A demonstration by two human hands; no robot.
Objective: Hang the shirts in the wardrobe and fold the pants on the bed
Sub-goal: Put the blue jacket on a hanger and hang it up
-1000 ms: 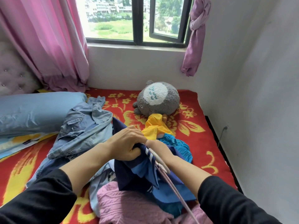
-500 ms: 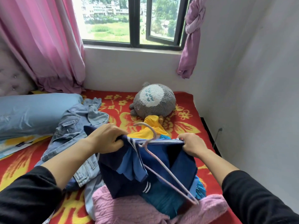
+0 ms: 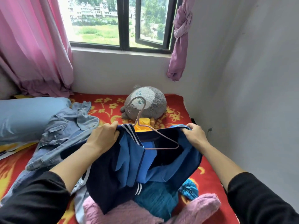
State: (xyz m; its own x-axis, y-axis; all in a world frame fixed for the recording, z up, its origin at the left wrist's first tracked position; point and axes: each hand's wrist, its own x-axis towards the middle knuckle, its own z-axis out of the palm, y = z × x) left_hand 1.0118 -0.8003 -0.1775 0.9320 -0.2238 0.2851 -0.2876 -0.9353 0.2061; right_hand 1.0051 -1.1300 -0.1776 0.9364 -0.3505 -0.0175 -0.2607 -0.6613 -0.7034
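1. The left hand [image 3: 103,138] grips the left edge of a navy and blue shirt [image 3: 113,175], its fingers curled over the cloth beside a white-striped trim.
2. The right hand [image 3: 195,135] grips the shirt's right edge in the same way, fingers folded round the dark cloth.
3. The two hands hold the shirt stretched wide and lifted above the bed [image 3: 178,109], which is covered by a red blanket with yellow flowers; the lower part of the shirt hangs down onto the pile of clothes.
4. A pink wire hanger [image 3: 161,149] sits in the shirt's opening between the hands. Its hook stands up in front of the plush toy, and its left shoulder is hidden under the cloth near the left hand.
5. Under the shirt lie a teal knitted garment [image 3: 155,199] and a pink sweater [image 3: 123,212], nearest the person.
6. A denim garment [image 3: 64,131] lies crumpled on the bed to the left, touching a blue pillow [image 3: 27,117].
7. A grey plush toy [image 3: 148,104] sits at the far end of the bed, with a yellow garment [image 3: 144,125] just in front of it.
8. Behind the bed is a window [image 3: 123,23], with a pink curtain [image 3: 32,46] on its left and a knotted purple curtain [image 3: 181,38] on its right.
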